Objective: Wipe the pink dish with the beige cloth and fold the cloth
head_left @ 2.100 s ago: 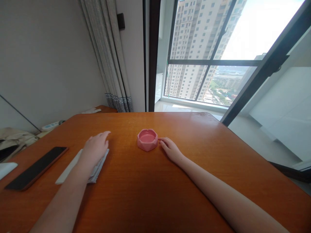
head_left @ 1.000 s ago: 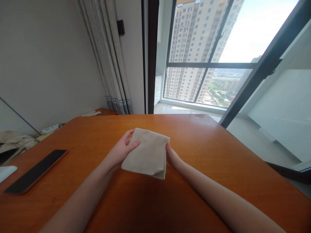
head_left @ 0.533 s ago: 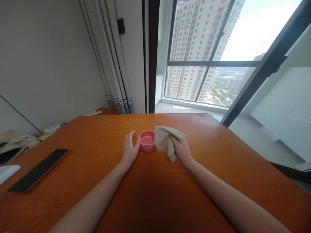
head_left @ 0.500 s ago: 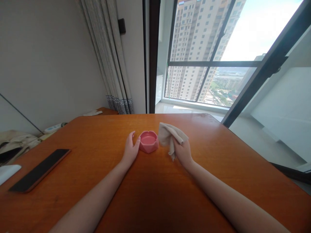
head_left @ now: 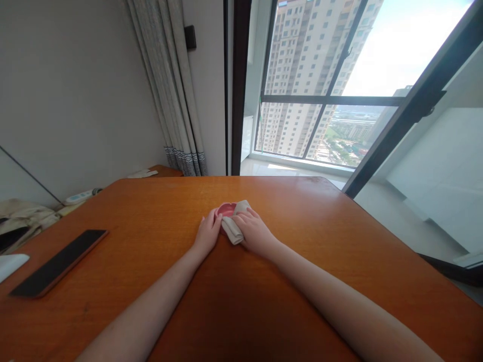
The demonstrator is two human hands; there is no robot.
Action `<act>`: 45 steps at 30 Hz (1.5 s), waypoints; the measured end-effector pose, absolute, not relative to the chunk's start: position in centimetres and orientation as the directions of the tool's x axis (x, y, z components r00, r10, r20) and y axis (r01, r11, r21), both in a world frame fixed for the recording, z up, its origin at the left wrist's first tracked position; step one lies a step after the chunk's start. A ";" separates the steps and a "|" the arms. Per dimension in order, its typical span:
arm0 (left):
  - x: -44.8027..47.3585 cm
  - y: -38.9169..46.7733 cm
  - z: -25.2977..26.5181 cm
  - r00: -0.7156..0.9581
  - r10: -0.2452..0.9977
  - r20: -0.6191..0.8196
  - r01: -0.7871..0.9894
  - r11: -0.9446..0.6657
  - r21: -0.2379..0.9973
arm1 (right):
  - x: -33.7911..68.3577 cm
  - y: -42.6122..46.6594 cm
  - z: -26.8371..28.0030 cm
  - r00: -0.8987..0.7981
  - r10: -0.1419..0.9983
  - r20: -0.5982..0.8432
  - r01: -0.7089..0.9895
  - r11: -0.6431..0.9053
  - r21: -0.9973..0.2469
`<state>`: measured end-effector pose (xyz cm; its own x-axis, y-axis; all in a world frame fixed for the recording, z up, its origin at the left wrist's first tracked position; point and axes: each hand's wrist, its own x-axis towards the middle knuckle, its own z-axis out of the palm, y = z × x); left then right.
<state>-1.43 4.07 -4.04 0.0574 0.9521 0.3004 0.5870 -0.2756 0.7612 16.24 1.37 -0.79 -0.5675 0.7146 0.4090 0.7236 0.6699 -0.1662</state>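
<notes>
A pink faceted ashtray [head_left: 226,208] stands on the wooden table [head_left: 169,201], its front and right side largely hidden. My left hand [head_left: 208,232] grips it from the left, thumb near the front rim and fingers around the far side. A light beige cloth [head_left: 233,230] is draped over the ashtray's right and front rim. Gripping that cloth, my right hand [head_left: 254,230] presses it against the ashtray, with the fingers reaching over the rim.
A long dark flat slab [head_left: 60,262] with a reddish edge lies at the table's left. A white object [head_left: 13,265] sits beside it at the picture's edge. A power strip [head_left: 81,196] and bundled fabric [head_left: 26,218] are beyond the left edge. A window [head_left: 324,100] is ahead.
My right hand has moved left with the cloth, from beside the ashtray onto its rim. My left hand has closed more tightly around the ashtray's left side.
</notes>
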 end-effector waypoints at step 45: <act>-0.9 2.8 -2.8 -0.090 0.961 0.260 0.127 -0.248 0.960 | 16.0 2.8 -2.5 -0.678 0.511 0.528 0.691 0.688 0.221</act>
